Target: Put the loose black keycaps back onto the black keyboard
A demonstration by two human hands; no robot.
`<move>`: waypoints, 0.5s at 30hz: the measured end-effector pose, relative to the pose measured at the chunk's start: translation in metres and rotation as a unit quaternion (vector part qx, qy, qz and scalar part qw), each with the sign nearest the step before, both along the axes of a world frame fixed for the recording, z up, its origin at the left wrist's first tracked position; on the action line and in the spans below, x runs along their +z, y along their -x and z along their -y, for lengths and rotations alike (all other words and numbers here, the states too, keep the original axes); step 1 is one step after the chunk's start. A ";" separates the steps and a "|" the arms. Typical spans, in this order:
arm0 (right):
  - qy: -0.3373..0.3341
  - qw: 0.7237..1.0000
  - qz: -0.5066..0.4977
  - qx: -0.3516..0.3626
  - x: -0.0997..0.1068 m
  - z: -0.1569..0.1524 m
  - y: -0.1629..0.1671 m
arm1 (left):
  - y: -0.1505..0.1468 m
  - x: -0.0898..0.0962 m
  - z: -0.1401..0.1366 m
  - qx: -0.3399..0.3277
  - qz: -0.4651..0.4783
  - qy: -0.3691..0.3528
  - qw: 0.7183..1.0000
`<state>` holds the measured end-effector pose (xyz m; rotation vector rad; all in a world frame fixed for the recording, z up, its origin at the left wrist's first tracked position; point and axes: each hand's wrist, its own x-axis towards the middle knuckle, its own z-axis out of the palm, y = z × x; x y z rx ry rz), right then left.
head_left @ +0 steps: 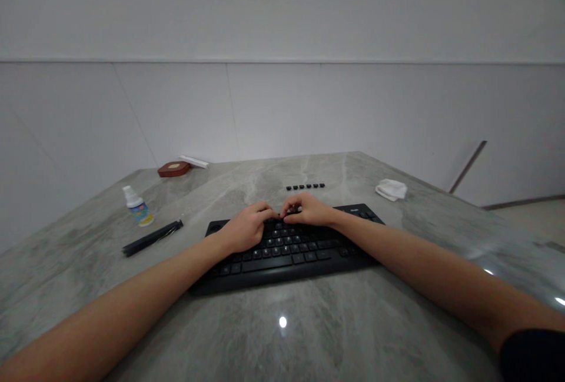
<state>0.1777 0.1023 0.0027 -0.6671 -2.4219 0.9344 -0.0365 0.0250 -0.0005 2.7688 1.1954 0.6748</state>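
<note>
A black keyboard [273, 261] lies on the grey marbled table in front of me. My left hand [249, 226] rests over its upper left part, with the fingers bent down at the far keys and the tips partly hidden. Close beside it, my right hand [308, 211] is at the top row with thumb and forefinger curled together in a pinch. Whatever sits between those fingertips is too small to make out. Behind the keyboard, several loose black keycaps [305, 186] stand in a neat row.
To the left are a small white spray bottle [139, 208] with a coloured label and a long black tool or brush [152, 238]. A reddish-brown box [173, 169] and a white strip-like object [194, 162] lie near the wall. A folded white cloth [391, 189] is at right.
</note>
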 end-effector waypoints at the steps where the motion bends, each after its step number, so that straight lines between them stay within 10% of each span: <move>1: 0.001 1.000 0.001 -0.001 0.000 0.000 0.000 | 0.000 0.000 0.000 0.000 0.001 0.000 1.000; 15: 0.001 1.000 -0.006 -0.019 -0.001 -0.002 0.001 | 0.000 0.001 0.001 0.003 0.003 0.003 1.000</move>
